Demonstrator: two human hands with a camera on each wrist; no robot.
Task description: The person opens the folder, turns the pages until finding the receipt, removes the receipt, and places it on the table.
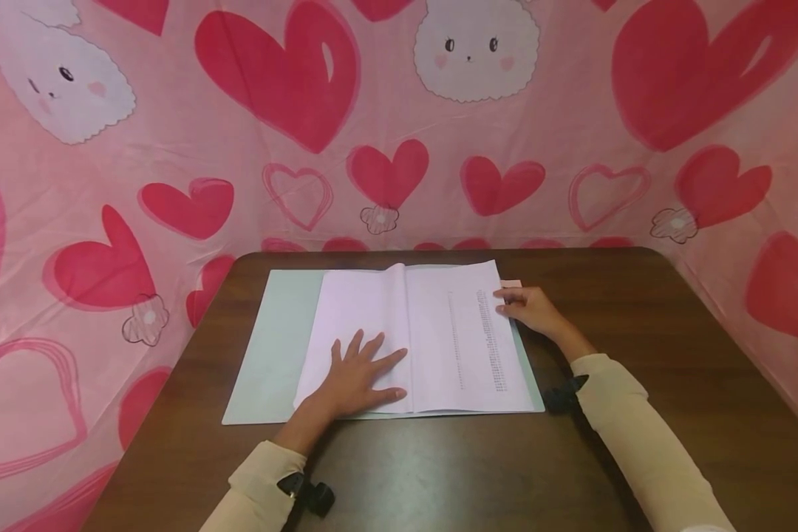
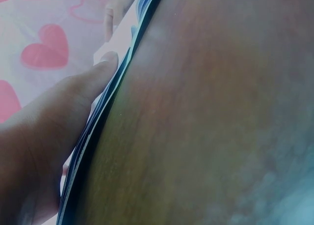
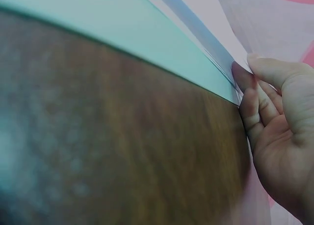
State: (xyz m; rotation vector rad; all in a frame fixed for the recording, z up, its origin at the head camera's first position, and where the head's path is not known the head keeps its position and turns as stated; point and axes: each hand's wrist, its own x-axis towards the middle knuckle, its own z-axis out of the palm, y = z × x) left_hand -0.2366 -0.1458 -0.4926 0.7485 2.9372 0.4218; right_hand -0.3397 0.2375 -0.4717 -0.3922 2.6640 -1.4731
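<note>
An open booklet of white pages (image 1: 432, 340) lies on a spread pale green folder (image 1: 266, 347). Printed columns run down its right-hand page. My left hand (image 1: 355, 377) rests on the left-hand page with fingers spread, its thumb near the centre fold. In the left wrist view, that thumb (image 2: 105, 65) lies along the edge of the stacked sheets. At the upper right edge, my right hand (image 1: 532, 307) pinches the page between thumb and fingers. The right wrist view shows this page edge (image 3: 240, 53) lifted off the green cover (image 3: 147, 43), with the right hand (image 3: 279, 112) around it.
Everything lies on a dark brown wooden table (image 1: 399, 473). A small pink piece (image 1: 512, 284) sticks out beyond the page by the right hand. Pink cloth (image 1: 439, 111) with hearts hangs behind and at both sides. Black straps with small devices sit on both wrists.
</note>
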